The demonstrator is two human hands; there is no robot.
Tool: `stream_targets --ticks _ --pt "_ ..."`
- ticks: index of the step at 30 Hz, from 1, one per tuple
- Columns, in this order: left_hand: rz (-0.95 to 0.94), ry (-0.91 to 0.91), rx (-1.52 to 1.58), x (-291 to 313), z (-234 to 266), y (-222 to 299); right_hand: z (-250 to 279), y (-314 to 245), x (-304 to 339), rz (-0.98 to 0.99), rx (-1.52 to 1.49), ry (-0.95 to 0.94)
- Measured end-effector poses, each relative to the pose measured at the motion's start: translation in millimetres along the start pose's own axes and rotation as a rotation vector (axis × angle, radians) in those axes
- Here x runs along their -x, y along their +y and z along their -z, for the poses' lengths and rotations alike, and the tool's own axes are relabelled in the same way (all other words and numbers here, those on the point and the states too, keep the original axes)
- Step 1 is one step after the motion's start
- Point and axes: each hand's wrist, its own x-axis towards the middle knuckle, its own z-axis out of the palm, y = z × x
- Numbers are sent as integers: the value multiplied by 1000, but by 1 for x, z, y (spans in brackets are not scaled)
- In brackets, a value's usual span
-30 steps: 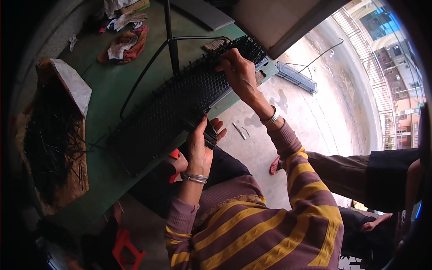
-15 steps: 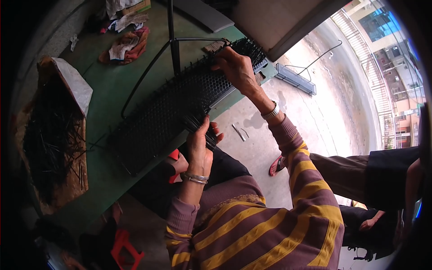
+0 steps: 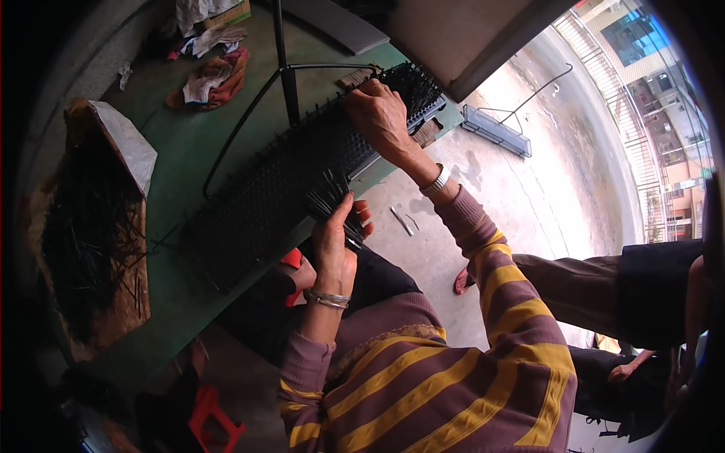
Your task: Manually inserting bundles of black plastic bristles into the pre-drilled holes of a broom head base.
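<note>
A long black perforated tray with a honeycomb of holes lies slantwise along the edge of a green table. Thin black sticks stand up from its far side, thickest at the upper right end. My left hand is closed around a bundle of thin black sticks, held just over the tray's near edge, their ends fanned out. Over the tray's upper right part, my right hand has its fingers bent together, pointing down at the holes. What those fingers hold, if anything, is hidden behind the hand.
Left stands an open cardboard box heaped with loose black sticks. A black metal stand rises behind the tray. Crumpled cloths lie at the back. A wire-handled grey rack rests on the floor. Another person's legs are at right.
My right hand has shifted a little left along the tray, its fingers drawn closer together. The stick ends in my left hand are more fanned out, while that hand stays in place.
</note>
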Motion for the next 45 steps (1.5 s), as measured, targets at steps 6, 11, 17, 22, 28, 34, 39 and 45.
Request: stream_targets --ticks 6,11,17,22,28,34,39,45 --pt "-4 -46 8 0 2 1 7 -1 6 88 218 -11" --pt "-29 -56 -10 2 -1 0 9 4 4 89 281 10" --pt "-50 -60 -20 0 -1 -5 6 3 4 137 128 -8" --pt "-33 -57 -29 0 0 -5 11 7 9 59 102 8" --pt "-26 -30 -35 0 -3 -6 18 -5 13 56 89 93" --pt "-30 -35 -50 0 -1 -1 64 -16 31 -299 -609 -457" --pt "0 -57 -98 -1 1 -2 74 -23 43 -472 -1073 -783" --pt "-23 -72 -128 0 1 -1 74 -23 48 -581 -1181 -750"
